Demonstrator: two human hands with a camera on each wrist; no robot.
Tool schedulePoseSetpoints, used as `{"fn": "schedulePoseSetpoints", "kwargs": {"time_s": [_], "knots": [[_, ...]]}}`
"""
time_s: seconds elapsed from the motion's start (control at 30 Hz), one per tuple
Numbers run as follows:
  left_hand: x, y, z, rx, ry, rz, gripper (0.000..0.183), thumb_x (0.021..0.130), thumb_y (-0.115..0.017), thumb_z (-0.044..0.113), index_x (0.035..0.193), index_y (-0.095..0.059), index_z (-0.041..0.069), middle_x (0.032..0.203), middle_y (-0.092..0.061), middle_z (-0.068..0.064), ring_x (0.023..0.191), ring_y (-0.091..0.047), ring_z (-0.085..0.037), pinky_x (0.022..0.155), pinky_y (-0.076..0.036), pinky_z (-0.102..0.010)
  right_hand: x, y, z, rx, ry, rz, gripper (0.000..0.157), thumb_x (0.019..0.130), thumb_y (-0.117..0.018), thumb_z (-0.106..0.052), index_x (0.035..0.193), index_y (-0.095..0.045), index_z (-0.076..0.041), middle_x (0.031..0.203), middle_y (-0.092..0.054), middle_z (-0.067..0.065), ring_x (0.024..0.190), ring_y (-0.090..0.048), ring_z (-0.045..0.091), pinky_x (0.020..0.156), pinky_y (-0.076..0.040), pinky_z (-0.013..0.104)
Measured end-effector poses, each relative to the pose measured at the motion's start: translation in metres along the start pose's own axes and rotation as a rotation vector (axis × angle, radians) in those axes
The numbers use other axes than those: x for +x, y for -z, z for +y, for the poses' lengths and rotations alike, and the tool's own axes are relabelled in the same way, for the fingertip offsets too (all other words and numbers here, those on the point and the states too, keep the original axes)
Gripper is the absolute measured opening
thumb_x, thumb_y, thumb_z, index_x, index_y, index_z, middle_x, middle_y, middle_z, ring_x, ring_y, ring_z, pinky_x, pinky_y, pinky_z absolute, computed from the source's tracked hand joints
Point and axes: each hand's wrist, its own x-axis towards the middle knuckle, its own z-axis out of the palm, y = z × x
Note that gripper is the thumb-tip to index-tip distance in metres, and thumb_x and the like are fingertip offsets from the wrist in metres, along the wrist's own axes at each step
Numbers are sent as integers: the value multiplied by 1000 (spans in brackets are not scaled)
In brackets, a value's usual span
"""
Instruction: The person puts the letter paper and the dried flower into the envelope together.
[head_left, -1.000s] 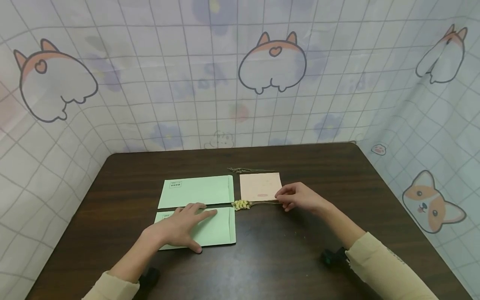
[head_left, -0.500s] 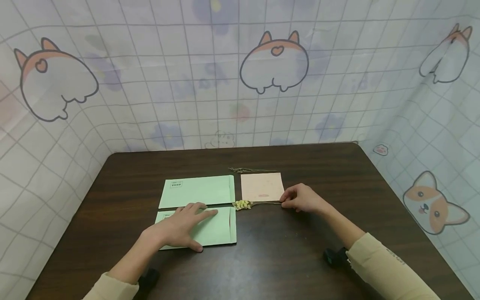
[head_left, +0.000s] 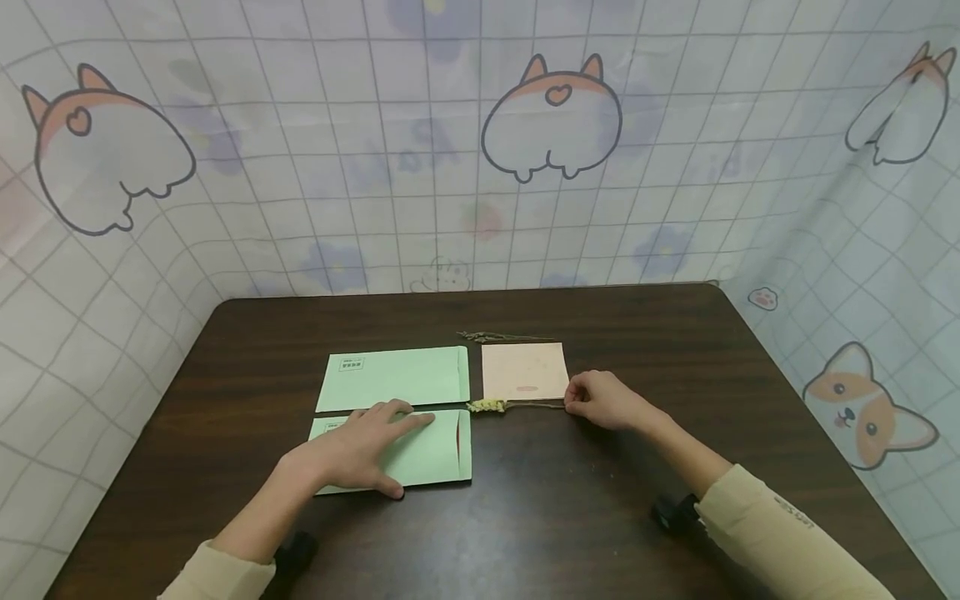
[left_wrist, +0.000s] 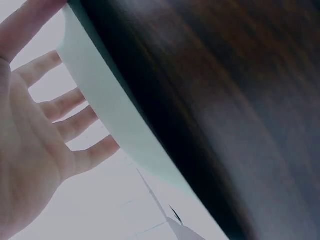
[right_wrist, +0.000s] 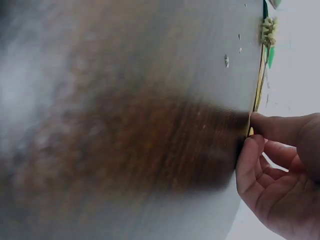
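My left hand (head_left: pixel 360 454) lies spread on the nearer green envelope (head_left: pixel 431 458), its fingers long and apart. In the left wrist view the fingertips of that hand (left_wrist: pixel 35 135) touch the envelope's pale surface (left_wrist: pixel 100 95). To the right, my right hand (head_left: pixel 606 400) pinches the stem end of a dried yellow flower sprig (head_left: pixel 487 406) between thumb and index finger. The sprig lies along the front edge of a peach-coloured card (head_left: pixel 525 371), its blossoms pointing left. In the right wrist view the pinching hand (right_wrist: pixel 280 170) is close up, with the blossoms (right_wrist: pixel 268 32) farther off.
A second green envelope (head_left: pixel 393 379) lies just behind the first. Behind the card is a grey-green dried sprig (head_left: pixel 495 337). All rest on a dark wooden table (head_left: pixel 525 533), with a patterned curtain (head_left: pixel 337 167) around its back and sides.
My right hand has shifted slightly right, from the card's corner to the stem end, and now pinches it. The blossoms have turned a little. My left hand stays on the envelope.
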Motion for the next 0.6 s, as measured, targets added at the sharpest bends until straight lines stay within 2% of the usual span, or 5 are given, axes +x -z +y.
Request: {"fn": "schedulePoseSetpoints", "kwargs": {"time_s": [0.1, 0.27, 0.6], "knots": [[0, 0, -1, -8, 9, -7, 98, 76, -91, 40, 159, -40, 22, 149, -42, -11, 133, -45, -31, 102, -39, -57, -2, 0, 0, -17, 10, 8, 10, 98, -67, -3, 88, -67, -8, 78, -59, -2, 67, -52, 12, 66, -46, 32], [1, 0, -2, -5, 10, -7, 99, 76, -91, 41, 159, -40, 23, 149, -42, -10, 134, -44, -30, 103, -39, -56, -6, 3, -1, 30, -5, 1, 7, 101, -63, -4, 94, -64, -6, 77, -59, 1, 59, -54, 13, 58, -48, 31], [2, -2, -2, -5, 9, -7, 100, 76, -91, 42, 160, -39, 23, 149, -42, -10, 134, -44, -30, 104, -38, -56, -8, 3, 2, 88, 15, 0, 4, 100, -66, -4, 96, -68, -4, 83, -65, 2, 61, -57, 12, 57, -53, 29]]}}
